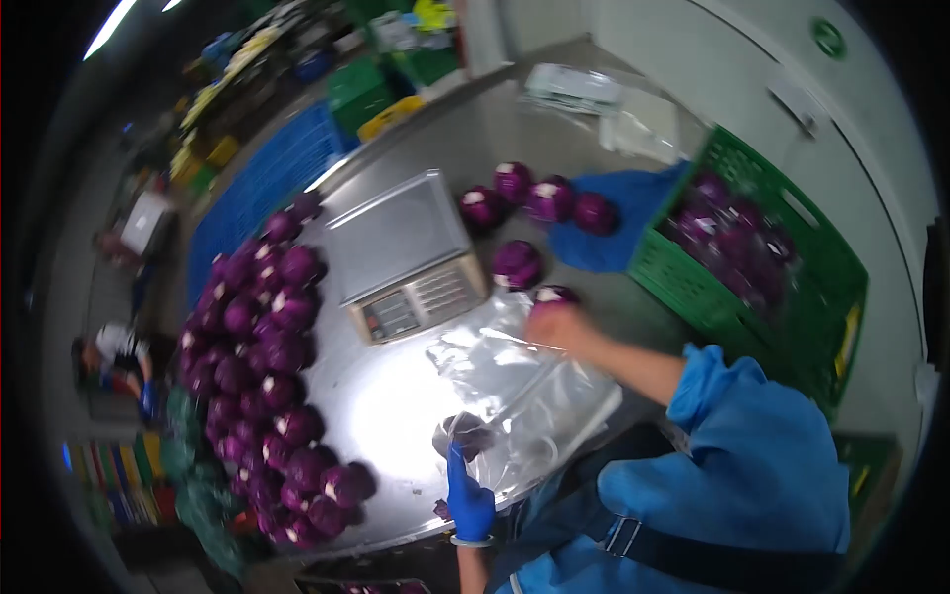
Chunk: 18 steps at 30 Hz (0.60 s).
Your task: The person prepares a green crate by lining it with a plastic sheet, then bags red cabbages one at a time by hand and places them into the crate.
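Observation:
My left hand (470, 505), in a blue glove, is at the table's near edge, closed at the clear plastic bags. One finger points up toward a dark, roundish shape (467, 436) seen through or beside the plastic; I cannot make out what it is. Farther right, my right hand (559, 329) is bare, blurred, and closed against a red cabbage (555, 295), which shows just past its fingers. Between both hands lie the clear plastic bags (554, 411), flat and shiny. Another red cabbage (517, 264) sits just beyond my right hand.
A weighing scale (401, 257) stands mid-table. Many red cabbages (262, 346) are heaped along the left side. Several more (549, 199) lie beside a blue cloth (594, 243). At right, a green crate (802, 233) contains bagged cabbages. Packs of bags (574, 89) lie at the back.

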Available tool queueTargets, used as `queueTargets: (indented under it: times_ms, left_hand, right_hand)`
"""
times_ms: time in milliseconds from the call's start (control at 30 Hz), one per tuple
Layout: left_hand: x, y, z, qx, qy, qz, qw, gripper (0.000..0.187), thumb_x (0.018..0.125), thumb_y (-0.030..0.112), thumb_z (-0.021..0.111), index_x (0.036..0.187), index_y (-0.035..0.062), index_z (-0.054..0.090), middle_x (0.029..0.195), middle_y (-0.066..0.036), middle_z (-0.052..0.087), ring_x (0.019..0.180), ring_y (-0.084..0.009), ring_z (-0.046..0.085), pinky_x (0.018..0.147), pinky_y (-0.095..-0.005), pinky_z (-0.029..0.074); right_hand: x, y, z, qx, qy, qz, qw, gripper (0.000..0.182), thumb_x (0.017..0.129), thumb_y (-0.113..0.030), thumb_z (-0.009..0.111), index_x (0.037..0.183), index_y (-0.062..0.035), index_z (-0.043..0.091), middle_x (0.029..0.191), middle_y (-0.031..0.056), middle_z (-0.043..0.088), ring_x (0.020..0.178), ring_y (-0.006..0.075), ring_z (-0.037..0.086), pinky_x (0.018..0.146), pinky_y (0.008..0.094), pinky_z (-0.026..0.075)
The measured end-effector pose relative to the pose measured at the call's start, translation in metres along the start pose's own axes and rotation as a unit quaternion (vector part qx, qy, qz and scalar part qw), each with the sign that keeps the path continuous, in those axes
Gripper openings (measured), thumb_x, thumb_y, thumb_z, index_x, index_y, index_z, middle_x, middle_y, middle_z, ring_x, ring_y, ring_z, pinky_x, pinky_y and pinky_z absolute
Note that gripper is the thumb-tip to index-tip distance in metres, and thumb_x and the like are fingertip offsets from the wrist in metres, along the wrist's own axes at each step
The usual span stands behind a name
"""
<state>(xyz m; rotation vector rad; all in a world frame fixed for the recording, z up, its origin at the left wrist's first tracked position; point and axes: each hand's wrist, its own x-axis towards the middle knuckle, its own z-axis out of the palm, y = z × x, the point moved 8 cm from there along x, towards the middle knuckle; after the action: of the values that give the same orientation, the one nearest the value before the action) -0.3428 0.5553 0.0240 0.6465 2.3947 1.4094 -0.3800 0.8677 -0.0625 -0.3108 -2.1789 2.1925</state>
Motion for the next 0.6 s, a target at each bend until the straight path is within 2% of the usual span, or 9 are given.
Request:
queueTargets:
  times_ms: [33, 67, 100, 200, 267, 333, 433, 533, 600]
  left_hand:
    - [0.000, -0.014, -0.010, 0.016, -0.014, -0.038, 0.999, 0.094, 0.057, -0.021, 0.040, 0.148, 0.0010, 0.029, 0.145, -0.011, 0.041, 0.116, -0.0208, 0.051, 0.092, -0.0265, 0.041]
    - [0.003, -0.016, -0.016, 0.024, -0.026, -0.062, 0.997, 0.093, 0.058, -0.019, 0.041, 0.148, 0.0018, 0.028, 0.147, -0.013, 0.040, 0.119, -0.0233, 0.048, 0.094, -0.0278, 0.040]
    - [0.006, -0.018, -0.022, 0.031, -0.038, -0.085, 0.995, 0.092, 0.059, -0.017, 0.042, 0.148, 0.0026, 0.028, 0.148, -0.015, 0.038, 0.122, -0.0258, 0.046, 0.096, -0.0290, 0.040]
    - [0.012, -0.012, -0.017, 0.039, -0.053, -0.102, 0.993, 0.091, 0.062, -0.014, 0.046, 0.149, 0.0104, 0.029, 0.151, -0.016, 0.034, 0.136, -0.0311, 0.038, 0.097, -0.0337, 0.043]
    - [0.013, -0.014, -0.009, 0.044, -0.047, -0.094, 0.993, 0.093, 0.063, -0.013, 0.048, 0.150, 0.0151, 0.028, 0.151, -0.014, 0.033, 0.135, -0.0304, 0.040, 0.089, -0.0339, 0.047]
    - [0.016, -0.010, -0.001, 0.039, -0.039, -0.075, 0.996, 0.093, 0.064, -0.013, 0.049, 0.150, 0.0159, 0.028, 0.152, -0.012, 0.033, 0.134, -0.0306, 0.042, 0.084, -0.0339, 0.049]
    - [0.022, -0.004, 0.004, 0.018, -0.069, -0.139, 0.988, 0.093, 0.065, -0.011, 0.050, 0.150, 0.0163, 0.026, 0.152, -0.011, 0.033, 0.127, -0.0320, 0.048, 0.079, -0.0343, 0.049]
    - [0.030, -0.012, 0.012, 0.006, -0.083, -0.129, 0.988, 0.094, 0.065, -0.010, 0.050, 0.151, 0.0174, 0.024, 0.153, -0.012, 0.031, 0.118, -0.0333, 0.054, 0.074, -0.0349, 0.049]
    - [0.024, -0.020, 0.018, 0.002, -0.094, -0.090, 0.991, 0.096, 0.065, -0.009, 0.050, 0.152, 0.0183, 0.022, 0.154, -0.012, 0.030, 0.112, -0.0340, 0.058, 0.071, -0.0354, 0.049]
  right_hand:
    - [0.022, -0.062, -0.051, -0.113, 0.173, -0.056, 0.977, 0.031, 0.071, -0.012, 0.072, 0.100, -0.0037, 0.066, 0.098, 0.0120, 0.064, 0.094, 0.0267, 0.061, 0.085, 0.0385, 0.048]
    - [0.029, -0.074, -0.104, -0.297, 0.359, -0.109, 0.878, 0.054, 0.064, -0.017, 0.079, 0.113, -0.0048, 0.058, 0.107, 0.0163, 0.059, 0.101, 0.0314, 0.057, 0.086, 0.0409, 0.046]
    - [0.046, -0.086, -0.139, -0.478, 0.361, -0.074, 0.797, 0.067, 0.063, -0.021, 0.081, 0.121, -0.0061, 0.052, 0.119, 0.0178, 0.053, 0.109, 0.0348, 0.053, 0.091, 0.0451, 0.044]
    - [0.068, -0.037, -0.215, -0.550, 0.433, 0.109, 0.706, 0.091, 0.059, -0.032, 0.086, 0.135, -0.0089, 0.041, 0.132, 0.0230, 0.048, 0.121, 0.0376, 0.049, 0.098, 0.0473, 0.043]
    - [0.099, 0.065, -0.277, -0.332, 0.388, 0.115, 0.852, 0.090, 0.060, -0.031, 0.086, 0.134, -0.0113, 0.041, 0.132, 0.0218, 0.049, 0.115, 0.0388, 0.054, 0.095, 0.0468, 0.046]
    - [0.096, 0.071, -0.285, -0.280, 0.397, 0.142, 0.863, 0.084, 0.064, -0.034, 0.083, 0.134, -0.0123, 0.041, 0.129, 0.0199, 0.052, 0.110, 0.0377, 0.057, 0.091, 0.0494, 0.047]
    - [0.065, 0.033, -0.216, 0.120, 0.372, 0.127, 0.912, 0.081, 0.068, -0.039, 0.077, 0.135, -0.0123, 0.041, 0.128, 0.0144, 0.055, 0.113, 0.0334, 0.056, 0.093, 0.0540, 0.047]
    - [0.035, -0.008, -0.090, 0.538, 0.081, 0.083, 0.835, 0.068, 0.073, -0.036, 0.071, 0.131, -0.0104, 0.048, 0.127, 0.0140, 0.055, 0.114, 0.0320, 0.057, 0.095, 0.0532, 0.049]
    - [-0.002, -0.028, 0.000, 0.553, -0.083, 0.111, 0.821, 0.082, 0.061, -0.026, 0.072, 0.136, -0.0053, 0.046, 0.128, 0.0130, 0.057, 0.119, 0.0299, 0.055, 0.103, 0.0485, 0.045]
